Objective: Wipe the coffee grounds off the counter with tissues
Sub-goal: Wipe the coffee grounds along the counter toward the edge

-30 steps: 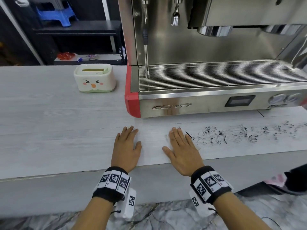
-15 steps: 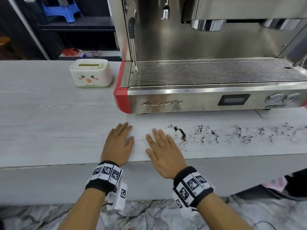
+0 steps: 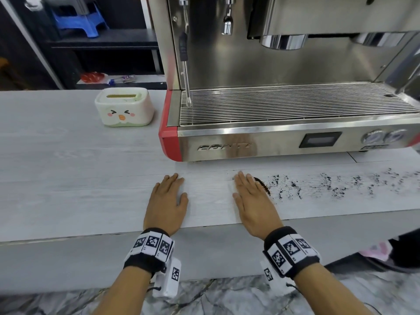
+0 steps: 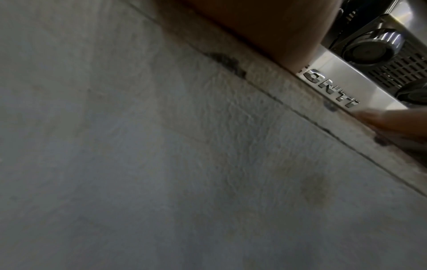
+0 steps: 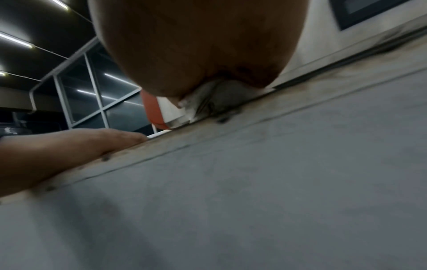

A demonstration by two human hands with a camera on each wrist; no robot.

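Dark coffee grounds point(image 3: 329, 185) lie scattered along the pale wood-grain counter point(image 3: 68, 178), to the right of my hands. A thicker ridge of grounds point(image 3: 263, 186) sits against the little-finger side of my right hand point(image 3: 250, 196). That hand lies flat, fingers straight, pressing a crumpled white tissue point(image 5: 215, 98) that shows under the palm in the right wrist view. My left hand point(image 3: 168, 201) rests flat and empty on the counter beside it. A white tissue box with a chick face point(image 3: 123, 110) stands at the back left.
A steel espresso machine point(image 3: 272, 142) with a red corner stands right behind my hands, its steam wand point(image 3: 185, 71) hanging over the drip grate. The counter's front edge runs under my wrists. Dark shelves are behind the counter.
My right hand slid left with the tissue, then back right, and a dark ridge of grounds has gathered at its edge. The left hand stayed put.
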